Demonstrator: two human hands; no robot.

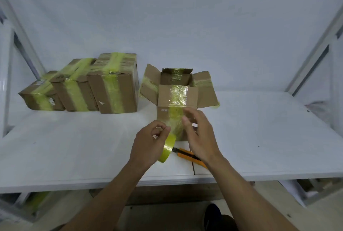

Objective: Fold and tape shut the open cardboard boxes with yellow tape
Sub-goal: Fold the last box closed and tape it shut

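An open cardboard box (196, 97) stands in the middle of the white table (74, 152), its four flaps up and spread, old yellow tape on them. My left hand (148, 145) grips a roll of yellow tape (167, 149) just in front of the box. A strip of tape runs from the roll up onto the box's front face. My right hand (200, 138) hovers at that front face with fingers loosely bent, near the strip; whether it touches the tape is unclear.
Three taped-shut cardboard boxes (115, 86) stand in a row at the left. An orange utility knife (187, 155) lies on the table under my right wrist. White metal frame posts (315, 60) rise at both sides; the table's front edge is near me.
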